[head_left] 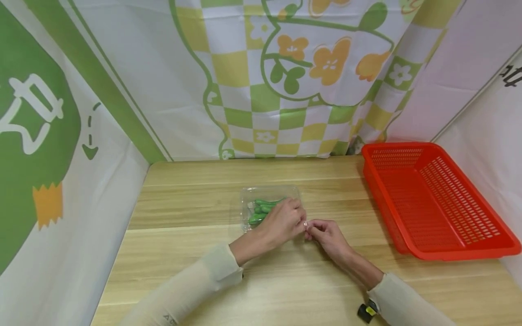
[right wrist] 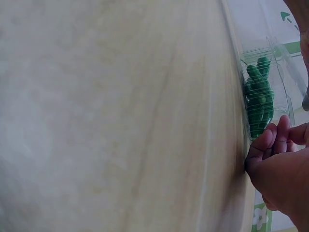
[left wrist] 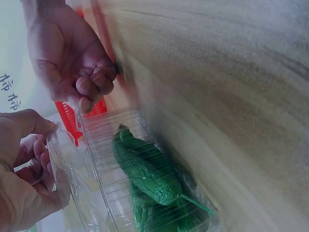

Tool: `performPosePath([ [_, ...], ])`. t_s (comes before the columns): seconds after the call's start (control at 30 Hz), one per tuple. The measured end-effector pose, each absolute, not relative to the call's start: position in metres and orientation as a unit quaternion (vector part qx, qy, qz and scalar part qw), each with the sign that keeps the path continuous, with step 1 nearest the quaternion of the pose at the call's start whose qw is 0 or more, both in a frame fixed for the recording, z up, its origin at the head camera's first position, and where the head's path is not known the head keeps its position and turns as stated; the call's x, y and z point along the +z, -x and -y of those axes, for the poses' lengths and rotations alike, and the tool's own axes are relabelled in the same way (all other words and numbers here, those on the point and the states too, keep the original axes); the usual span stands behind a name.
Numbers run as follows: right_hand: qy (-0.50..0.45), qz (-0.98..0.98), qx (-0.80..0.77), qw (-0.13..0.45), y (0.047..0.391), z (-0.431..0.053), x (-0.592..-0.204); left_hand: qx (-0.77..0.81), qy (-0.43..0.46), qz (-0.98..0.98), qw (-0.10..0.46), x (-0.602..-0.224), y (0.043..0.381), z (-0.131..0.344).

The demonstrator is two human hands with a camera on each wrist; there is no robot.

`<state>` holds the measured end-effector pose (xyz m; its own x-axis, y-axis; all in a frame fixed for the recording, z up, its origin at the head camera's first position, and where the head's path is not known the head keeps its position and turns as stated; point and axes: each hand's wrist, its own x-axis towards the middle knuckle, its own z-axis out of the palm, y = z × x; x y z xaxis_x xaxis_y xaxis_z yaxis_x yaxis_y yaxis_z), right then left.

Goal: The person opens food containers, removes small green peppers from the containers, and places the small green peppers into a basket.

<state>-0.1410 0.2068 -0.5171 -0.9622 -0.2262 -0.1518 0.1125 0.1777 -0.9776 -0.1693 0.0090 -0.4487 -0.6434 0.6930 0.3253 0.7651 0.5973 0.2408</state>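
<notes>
A clear plastic box [head_left: 271, 187] holding several green peppers [head_left: 257, 219] sits on the table. My left hand [head_left: 283, 219] reaches over its right side. In the left wrist view, that hand's thumb and fingers pinch the edge of the clear lid [left wrist: 72, 186], which stands slightly apart from the ribbed box wall [left wrist: 107, 174]. My right hand [head_left: 329, 239] pinches the clear plastic at the box's near right corner, fingertips close to the left hand's. In the right wrist view the right hand's [right wrist: 280, 169] fingers curl at the box's end, beside the peppers [right wrist: 259, 96].
A red plastic basket [head_left: 432, 208] with slotted sides stands on the right of the wooden table [head_left: 183, 208]. Printed cloth walls [head_left: 253, 90] close in the back and both sides. A small black device [head_left: 367, 311] is strapped at the right cuff.
</notes>
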Motion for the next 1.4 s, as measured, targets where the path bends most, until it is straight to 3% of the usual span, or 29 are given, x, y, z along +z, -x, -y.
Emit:
performPosePath([
  [0.97,0.004,-0.751,-0.642,0.152,0.143,-0.209,-0.511,-0.209,0.387,0.893,0.096,-0.461,0.164,0.019],
  [1.4,0.002,-0.75,-0.645,0.147,0.143,-0.205,-0.508,-0.199,0.37,0.897,0.134,-0.46,0.168,0.058],
])
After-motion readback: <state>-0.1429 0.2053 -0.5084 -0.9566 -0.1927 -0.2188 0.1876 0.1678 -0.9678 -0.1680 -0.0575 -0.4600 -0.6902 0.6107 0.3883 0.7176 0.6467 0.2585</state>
